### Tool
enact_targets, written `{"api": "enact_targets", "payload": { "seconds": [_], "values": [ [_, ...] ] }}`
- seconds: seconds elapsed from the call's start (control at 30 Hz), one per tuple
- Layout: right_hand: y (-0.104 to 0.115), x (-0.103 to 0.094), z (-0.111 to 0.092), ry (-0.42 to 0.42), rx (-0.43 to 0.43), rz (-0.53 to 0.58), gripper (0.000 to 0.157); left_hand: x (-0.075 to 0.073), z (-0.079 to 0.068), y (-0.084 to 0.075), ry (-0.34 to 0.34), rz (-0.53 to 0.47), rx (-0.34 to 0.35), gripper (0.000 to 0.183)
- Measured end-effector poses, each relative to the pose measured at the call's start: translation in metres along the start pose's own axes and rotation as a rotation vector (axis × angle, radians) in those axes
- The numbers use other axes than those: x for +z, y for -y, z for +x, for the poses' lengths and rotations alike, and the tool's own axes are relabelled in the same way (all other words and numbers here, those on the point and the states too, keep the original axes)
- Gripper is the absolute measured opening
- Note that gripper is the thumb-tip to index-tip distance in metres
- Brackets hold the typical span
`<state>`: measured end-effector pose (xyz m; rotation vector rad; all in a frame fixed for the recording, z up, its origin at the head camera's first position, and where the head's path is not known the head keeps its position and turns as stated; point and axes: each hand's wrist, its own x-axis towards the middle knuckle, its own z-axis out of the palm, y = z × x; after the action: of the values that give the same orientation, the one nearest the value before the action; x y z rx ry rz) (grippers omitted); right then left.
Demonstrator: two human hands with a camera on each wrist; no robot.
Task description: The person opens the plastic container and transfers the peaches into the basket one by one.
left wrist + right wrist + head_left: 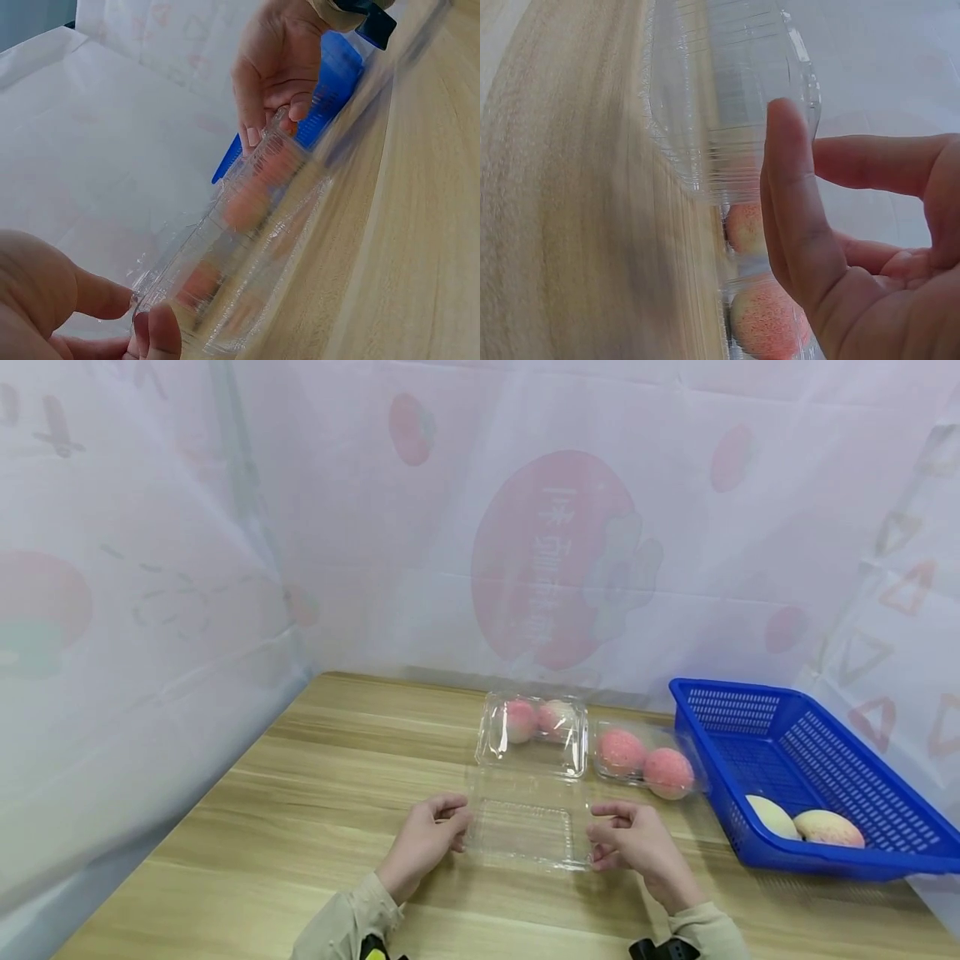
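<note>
A clear plastic clamshell box (525, 831) is in front of me, with no fruit seen in it. My left hand (429, 837) pinches its left rim between thumb and fingers. On the opposite side my right hand (633, 845) pinches the right rim, as the right wrist view shows at close range. Just behind, a second clear box (532, 760) holds two pink-and-white peaches (519, 720). Right of that, another clear box (633, 735) contains two pinker peaches (667, 773).
A blue plastic basket (731, 831) stands at the right with two pale peaches (828, 828) in its near end. The wooden table (315, 827) ends against printed white sheets (360, 568) at the back and left.
</note>
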<state>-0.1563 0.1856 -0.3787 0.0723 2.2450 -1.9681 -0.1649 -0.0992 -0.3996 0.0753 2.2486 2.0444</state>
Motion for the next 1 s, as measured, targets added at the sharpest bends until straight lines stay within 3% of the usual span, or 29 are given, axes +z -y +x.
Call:
{"api": "enact_targets", "payload": {
  "seconds": [1.0],
  "values": [
    [0.0005, -0.0013, 0.0006, -0.007, -0.004, 0.003, 0.047, -0.0002, -0.0001, -0.0015, -0.006, -0.051, -0.003, 0.037]
  ]
}}
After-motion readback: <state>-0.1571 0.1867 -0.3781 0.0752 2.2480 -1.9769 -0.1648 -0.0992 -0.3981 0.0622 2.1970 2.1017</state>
